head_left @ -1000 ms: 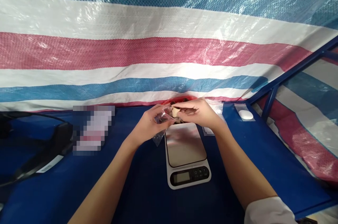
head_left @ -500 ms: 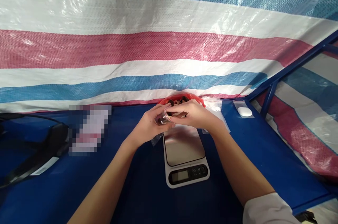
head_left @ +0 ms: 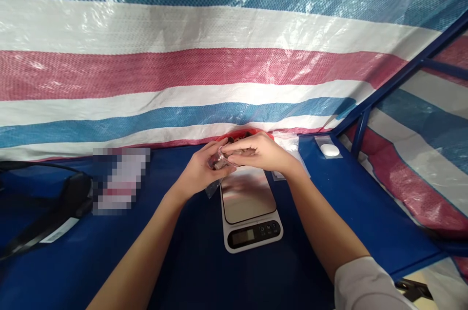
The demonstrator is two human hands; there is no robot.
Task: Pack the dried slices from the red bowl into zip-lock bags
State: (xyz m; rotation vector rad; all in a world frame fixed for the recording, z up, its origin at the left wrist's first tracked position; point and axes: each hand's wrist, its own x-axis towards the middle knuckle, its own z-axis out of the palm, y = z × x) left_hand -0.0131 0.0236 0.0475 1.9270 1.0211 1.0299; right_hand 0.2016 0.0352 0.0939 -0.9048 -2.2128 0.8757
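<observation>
My left hand point(head_left: 199, 168) is wrapped round a small clear plastic bag point(head_left: 218, 160) and holds it above the back left edge of a white kitchen scale point(head_left: 250, 198). Thumb and fingers of my right hand point(head_left: 258, 151) close together at the mouth of this bag; what they pinch, if anything, is hidden. Just behind both hands sits a red bag point(head_left: 241, 132) with dark and brown pieces in it, mostly covered by my hands. The scale's display is too dim to read.
Clear zip bags point(head_left: 287, 142) lie right of the red bag. A white rounded object point(head_left: 330, 149) rests on a small bag farther right. At left are a black strap-like device point(head_left: 62, 207) and a blurred-out packet point(head_left: 122, 178). A striped tarp point(head_left: 183, 71) hangs behind the blue table point(head_left: 347, 193).
The view has shifted slightly, so the scale appears a little farther left. My right fingers are now closer together at the bag's mouth, and the bag looks more crumpled.
</observation>
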